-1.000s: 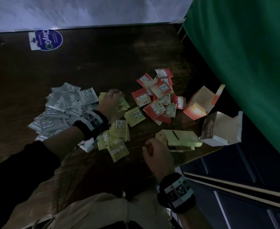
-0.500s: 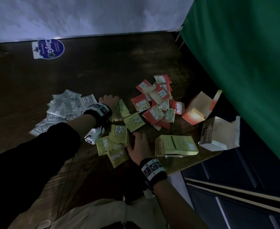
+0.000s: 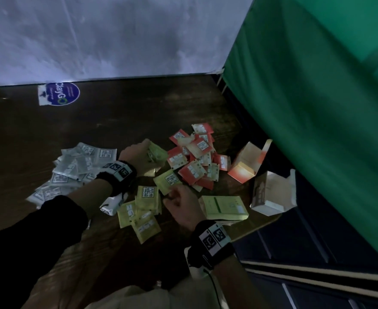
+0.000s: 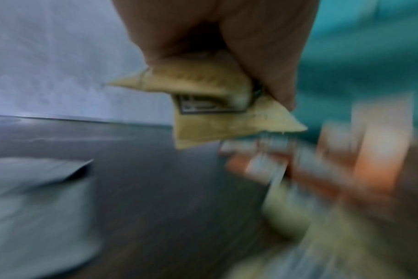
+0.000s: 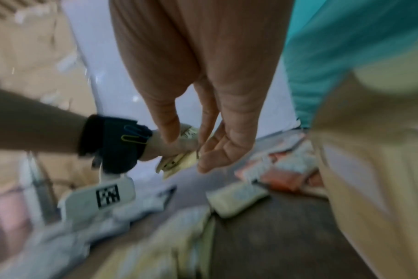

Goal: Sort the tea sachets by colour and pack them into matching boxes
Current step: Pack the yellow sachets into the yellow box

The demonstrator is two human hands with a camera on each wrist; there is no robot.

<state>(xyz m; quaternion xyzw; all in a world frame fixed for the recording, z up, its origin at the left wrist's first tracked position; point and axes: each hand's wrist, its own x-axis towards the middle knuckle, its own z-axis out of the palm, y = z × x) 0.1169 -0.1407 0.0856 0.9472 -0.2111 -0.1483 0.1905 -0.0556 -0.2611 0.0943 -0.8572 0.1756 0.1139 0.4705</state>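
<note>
The left hand (image 3: pixel 139 158) clutches a bunch of yellow sachets (image 4: pixel 217 105); the right hand (image 3: pixel 181 206), fingers loosely curled, reaches a loose yellow sachet (image 3: pixel 167 180), contact unclear. Grey sachets (image 3: pixel 76 170) lie toward the desk's (image 3: pixel 121 117) left edge, red sachets (image 3: pixel 194 161) and three open boxes (image 3: pixel 248 162) toward its right edge. Only the left wrist view shows the clutched bunch's printed label.
</note>
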